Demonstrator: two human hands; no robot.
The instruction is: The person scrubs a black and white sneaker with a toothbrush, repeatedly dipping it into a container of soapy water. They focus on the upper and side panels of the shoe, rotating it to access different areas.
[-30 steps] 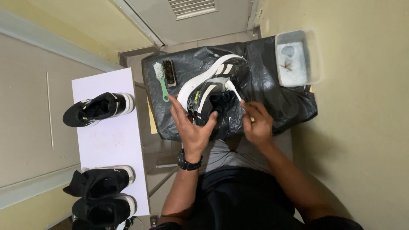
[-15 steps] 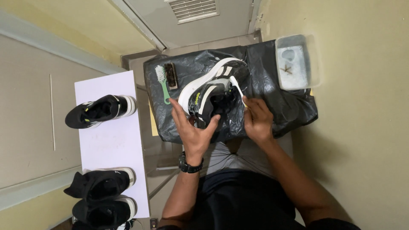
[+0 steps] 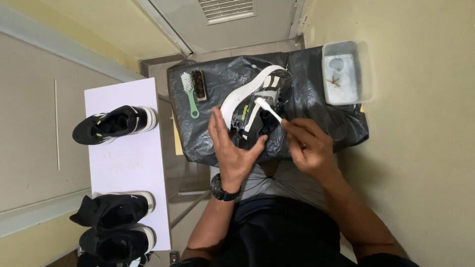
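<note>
The left hand [image 3: 231,148] gripped a black-and-white sneaker [image 3: 257,106] from its near end, fingers spread and wrapped round the heel side, holding it tilted on its side with the white sole facing left. The sneaker sat over a black plastic sheet [image 3: 213,133] that covered the work surface in front of the person. The right hand [image 3: 309,148] was closed on a white toothbrush [image 3: 267,110] — its head lay against the shoe's upper, near the white stripes. A wristwatch [image 3: 222,188] was on the left wrist.

On the sheet, left of the shoe, lay a green-handled brush [image 3: 189,94] and just beside it a dark bristle brush [image 3: 199,85]. A clear tub [image 3: 346,71] of cloudy water stood at the sheet's right corner. Well apart on the left, a white board [image 3: 123,168] carried one black sneaker [image 3: 114,123] at its far end and two more black shoes [image 3: 116,225] at the near end — side by side, touching.
</note>
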